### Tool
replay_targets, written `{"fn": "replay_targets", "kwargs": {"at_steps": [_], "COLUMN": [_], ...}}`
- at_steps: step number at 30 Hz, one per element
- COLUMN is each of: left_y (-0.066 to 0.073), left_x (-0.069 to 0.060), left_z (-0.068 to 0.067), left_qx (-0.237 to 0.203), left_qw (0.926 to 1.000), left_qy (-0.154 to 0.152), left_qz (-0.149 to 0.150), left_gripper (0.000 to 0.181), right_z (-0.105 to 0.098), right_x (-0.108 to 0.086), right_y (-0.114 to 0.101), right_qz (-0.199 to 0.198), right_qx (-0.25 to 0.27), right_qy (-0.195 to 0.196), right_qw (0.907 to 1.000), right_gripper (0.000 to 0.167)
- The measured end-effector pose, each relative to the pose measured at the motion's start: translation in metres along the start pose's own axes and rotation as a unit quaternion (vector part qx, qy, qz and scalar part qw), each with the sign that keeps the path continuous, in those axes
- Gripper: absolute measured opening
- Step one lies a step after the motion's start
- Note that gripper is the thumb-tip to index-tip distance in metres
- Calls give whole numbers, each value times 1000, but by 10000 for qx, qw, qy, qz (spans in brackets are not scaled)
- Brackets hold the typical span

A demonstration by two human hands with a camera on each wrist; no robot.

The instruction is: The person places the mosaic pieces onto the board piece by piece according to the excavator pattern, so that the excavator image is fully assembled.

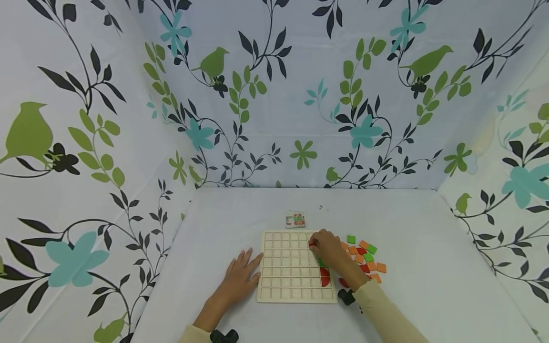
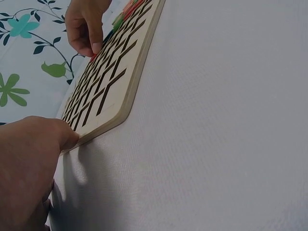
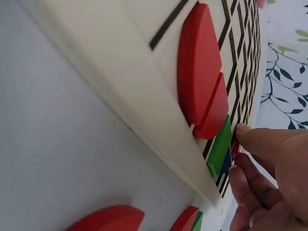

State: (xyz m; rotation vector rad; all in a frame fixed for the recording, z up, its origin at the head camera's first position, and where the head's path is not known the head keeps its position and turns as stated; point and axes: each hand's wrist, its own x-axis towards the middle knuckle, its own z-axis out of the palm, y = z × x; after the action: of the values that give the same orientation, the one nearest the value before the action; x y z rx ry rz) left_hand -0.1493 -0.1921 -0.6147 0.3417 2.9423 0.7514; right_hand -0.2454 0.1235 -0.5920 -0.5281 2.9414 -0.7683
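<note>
the right hand [image 1: 329,248] pinches a small red piece [image 1: 311,243] at one o'clock on the pale wooden grid board [image 1: 286,263]; the left hand [image 1: 239,277], fingers straight, touches its nine o'clock edge. a left-hand slip could shift the board, misseating the piece.

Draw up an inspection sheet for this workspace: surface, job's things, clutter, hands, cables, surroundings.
Surface: white tabletop, small dark marks beyond the board.
Job's things: gridded wooden board; red pieces, a green piece and a blue piece along its right side; small printed card beyond its far edge.
Clutter: loose red, orange and green pieces scattered right of the board.
Hands: left hand touches the board's left edge; right hand pinches a small red piece near the far right corner.
Cables: nothing seen.
Surroundings: backdrop printed with birds, leaves and flowers.
</note>
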Motion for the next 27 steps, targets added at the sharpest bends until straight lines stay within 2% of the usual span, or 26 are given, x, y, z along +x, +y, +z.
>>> {"fn": "replay_targets", "kwargs": {"at_steps": [8, 15, 18, 22, 25, 27], "left_y": [2, 3, 3, 4, 4, 4], "left_x": [0, 1, 1, 1, 2, 2], "left_z": [0, -1, -1, -1, 0, 0], "left_qx": [-41, -71, -67, -66, -36, -46], "left_qw": [10000, 10000, 9999, 9998, 9999, 10000], "left_qy": [-6, 13, 54, 102, 51, 48], "left_qz": [-12, 30, 109, 176, 81, 35], "left_gripper": [56, 55, 55, 55, 56, 56], "right_z": [3, -3, -9, -26, -39, -45], "right_x": [2, -2, -3, -5, -6, -8], "right_y": [2, 7, 16, 31, 43, 52], "right_qz": [-123, -53, 179, 604, 985, 1278], "right_qx": [146, 335, 315, 536, 746, 617], "right_qy": [-119, 55, 253, 509, 540, 530], "right_qw": [9997, 9994, 9990, 9954, 9909, 9885], "right_gripper": [5, 8, 15, 23, 31, 36]}}
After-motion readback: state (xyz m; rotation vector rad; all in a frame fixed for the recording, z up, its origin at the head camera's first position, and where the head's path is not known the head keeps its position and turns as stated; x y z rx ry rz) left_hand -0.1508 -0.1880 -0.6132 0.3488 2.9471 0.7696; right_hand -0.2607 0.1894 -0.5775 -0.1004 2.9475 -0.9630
